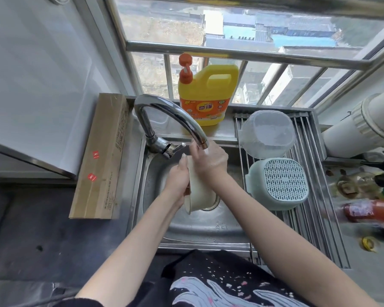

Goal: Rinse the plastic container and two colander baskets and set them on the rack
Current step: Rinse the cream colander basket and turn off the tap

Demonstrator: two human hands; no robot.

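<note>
We are holding a white colander basket (pixel 198 187) on its edge over the sink (pixel 208 227), under the faucet (pixel 171 116). Our left hand (pixel 179 177) is gripping its rim, fingers curled; our right hand (pixel 210 157) is curling over its top. The clear plastic container (pixel 267 134) and green colander basket (pixel 279 185) are lying upturned on the rack (pixel 308 209).

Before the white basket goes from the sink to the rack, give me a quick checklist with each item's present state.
1. Both hands hold the white basket: ok; left hand at its rim, right hand on its upper side.
2. Basket under the faucet spout: ok.
3. Water running: cannot tell.
4. Clear container upside down on the rack: ok.
5. Green colander upside down on the rack: ok.
6. Free rack space for the third piece: ok, bare bars nearer the person.
</note>
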